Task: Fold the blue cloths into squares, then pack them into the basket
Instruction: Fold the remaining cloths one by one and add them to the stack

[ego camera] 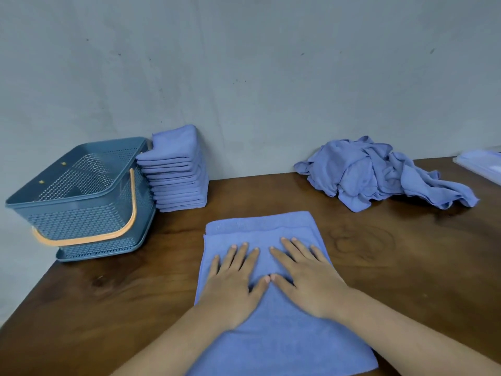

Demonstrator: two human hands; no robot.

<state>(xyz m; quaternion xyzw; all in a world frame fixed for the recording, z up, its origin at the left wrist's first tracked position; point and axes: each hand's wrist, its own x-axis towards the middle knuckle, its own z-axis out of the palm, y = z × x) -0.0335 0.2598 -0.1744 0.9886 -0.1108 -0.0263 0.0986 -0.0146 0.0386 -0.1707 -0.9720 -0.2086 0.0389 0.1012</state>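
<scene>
One blue basket (81,221) stands at the far left of the table (406,267). Its one orange handle (81,241) is swung down across the front wall. Just to its right, against the wall (244,63), stands one stack of folded cloths (176,183). It has roughly a dozen layers; the exact count is not readable.

At centre one blue cloth (260,226) lies flat, folded over, with a layer edge showing near its far end. Two hands rest on it side by side, the left hand (233,283) and the right hand (306,280). Palms are down, fingers straight and spread, thumb tips touching. Grip of each hand: wide, holding nothing, pressing the cloth.

Farther right, well apart, lies one crumpled heap (379,175) of blue cloths; the number in it cannot be told. At the right edge is one pale flat object (479,161), cut off by the frame.
</scene>
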